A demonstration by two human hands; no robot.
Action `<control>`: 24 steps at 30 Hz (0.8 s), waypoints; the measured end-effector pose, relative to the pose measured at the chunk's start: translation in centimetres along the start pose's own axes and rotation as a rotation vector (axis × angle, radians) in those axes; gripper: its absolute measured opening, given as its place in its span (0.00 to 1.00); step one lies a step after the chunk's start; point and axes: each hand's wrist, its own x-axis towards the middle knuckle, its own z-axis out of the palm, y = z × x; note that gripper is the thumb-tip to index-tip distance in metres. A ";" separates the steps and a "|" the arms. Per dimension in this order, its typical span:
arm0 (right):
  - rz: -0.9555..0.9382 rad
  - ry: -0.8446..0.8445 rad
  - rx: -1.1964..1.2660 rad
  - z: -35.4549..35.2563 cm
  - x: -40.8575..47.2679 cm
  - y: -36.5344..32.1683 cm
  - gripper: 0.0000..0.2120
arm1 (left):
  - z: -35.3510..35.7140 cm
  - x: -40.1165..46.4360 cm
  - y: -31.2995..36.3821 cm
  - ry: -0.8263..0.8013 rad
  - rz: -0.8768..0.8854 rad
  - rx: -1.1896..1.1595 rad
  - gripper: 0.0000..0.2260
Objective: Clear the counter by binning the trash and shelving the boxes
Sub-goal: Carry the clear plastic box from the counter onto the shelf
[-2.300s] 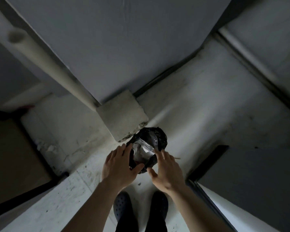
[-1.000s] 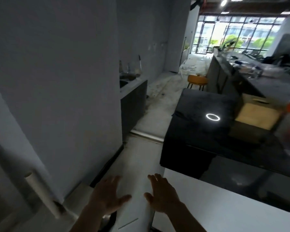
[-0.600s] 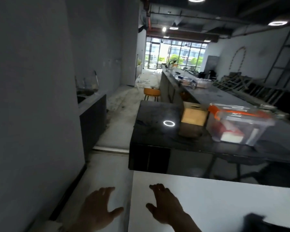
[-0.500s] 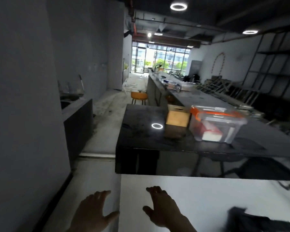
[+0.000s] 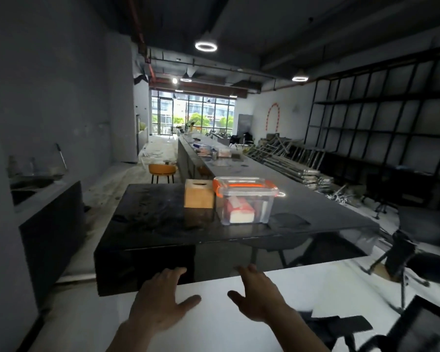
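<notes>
head view: left hand [image 5: 160, 299] and right hand [image 5: 258, 295] hover empty, fingers spread, over the white surface [image 5: 214, 323]. the wooden box [image 5: 198, 194] and clear lidded box [image 5: 244, 200] touch on the dark surface [image 5: 150, 214] ahead. best lift each two-handed, level.

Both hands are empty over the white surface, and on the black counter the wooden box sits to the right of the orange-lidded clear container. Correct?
Not quite. In the head view the wooden box sits left of the clear container, touching or nearly so. Both the left hand and right hand are indeed empty over the white surface.
</notes>
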 end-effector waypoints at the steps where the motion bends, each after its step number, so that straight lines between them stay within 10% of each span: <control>1: 0.004 0.021 0.011 -1.0 0.1 0.9 0.31 | -0.2 0.4 1.4 0.022 0.007 -0.030 0.38; 24: 0.133 0.285 0.817 -11.8 11.0 12.5 0.27 | -3.7 12.3 15.5 0.373 -0.222 -1.002 0.32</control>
